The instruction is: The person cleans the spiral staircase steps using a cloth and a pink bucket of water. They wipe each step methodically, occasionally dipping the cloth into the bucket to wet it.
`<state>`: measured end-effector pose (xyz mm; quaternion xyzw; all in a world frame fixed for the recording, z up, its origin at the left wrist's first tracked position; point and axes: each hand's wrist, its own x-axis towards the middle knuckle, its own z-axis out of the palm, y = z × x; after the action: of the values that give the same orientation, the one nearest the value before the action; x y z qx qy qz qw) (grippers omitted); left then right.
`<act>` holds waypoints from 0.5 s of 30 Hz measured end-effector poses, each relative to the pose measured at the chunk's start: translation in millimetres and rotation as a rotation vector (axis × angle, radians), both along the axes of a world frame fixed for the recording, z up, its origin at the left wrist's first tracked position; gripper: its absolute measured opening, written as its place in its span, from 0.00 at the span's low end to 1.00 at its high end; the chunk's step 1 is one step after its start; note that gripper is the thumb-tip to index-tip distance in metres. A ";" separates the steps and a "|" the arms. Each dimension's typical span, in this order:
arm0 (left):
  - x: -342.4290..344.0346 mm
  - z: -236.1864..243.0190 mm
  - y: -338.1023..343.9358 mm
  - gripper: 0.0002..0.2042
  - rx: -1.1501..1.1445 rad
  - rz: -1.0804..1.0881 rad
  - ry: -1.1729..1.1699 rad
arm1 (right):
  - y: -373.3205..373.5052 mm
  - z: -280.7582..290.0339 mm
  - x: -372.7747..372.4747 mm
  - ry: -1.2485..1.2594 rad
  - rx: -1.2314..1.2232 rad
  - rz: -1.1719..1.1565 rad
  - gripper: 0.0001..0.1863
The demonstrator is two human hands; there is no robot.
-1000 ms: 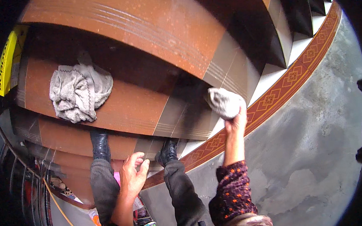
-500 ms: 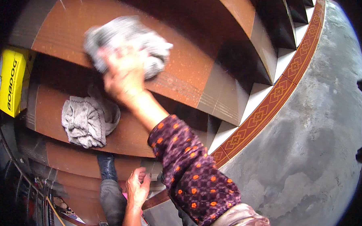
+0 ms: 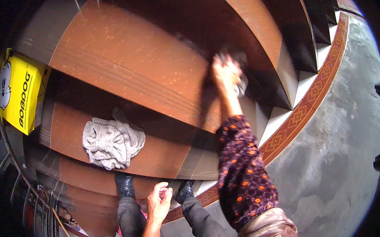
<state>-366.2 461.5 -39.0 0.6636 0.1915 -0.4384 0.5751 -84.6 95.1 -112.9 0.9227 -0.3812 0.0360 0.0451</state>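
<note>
My right hand [image 3: 227,73] presses a grey cloth [image 3: 242,86] onto the right end of a brown stair tread [image 3: 137,61], close to the dark riser. Most of that cloth is hidden behind my closed fingers. On the step below, to the left, lies a second light grey cloth [image 3: 108,144], crumpled, with a dark zigzag stitched edge. My left hand [image 3: 158,202] hangs low in front of my legs, holding nothing, its fingers loosely curled with thumb and fingertips apart.
A yellow box [image 3: 23,94] stands at the left end of the steps, beside a metal railing [image 3: 16,170]. More steps rise at the upper right. A patterned red tile border [image 3: 298,112] runs along a grey wall [image 3: 323,166]. My shoes [image 3: 124,185] are on a lower step.
My right hand has swept the cloth from the middle of the tread to its right end. The tread behind it shows wet-looking specks. The left hand stays low and empty; the view has shifted slightly.
</note>
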 end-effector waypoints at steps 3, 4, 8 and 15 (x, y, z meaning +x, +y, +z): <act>-2.0 -5.1 -1.2 0.14 0.027 -0.053 -0.054 | 129.2 -2.1 63.1 -0.423 -0.055 0.556 0.21; -3.2 -6.7 -1.2 0.14 0.066 -0.082 -0.056 | 173.7 3.1 79.5 -0.551 0.066 0.731 0.18; -6.4 -20.0 2.6 0.16 -0.138 0.285 0.151 | 308.8 21.3 43.4 -0.282 0.488 1.070 0.15; -11.9 -33.3 17.8 0.11 -0.075 0.225 0.122 | 136.3 9.6 -147.9 -0.204 0.374 0.883 0.17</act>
<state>-378.0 479.3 -72.3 0.5882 0.2829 -0.4175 0.6323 -232.5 231.4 -103.3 0.9802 0.0439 0.0730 -0.1785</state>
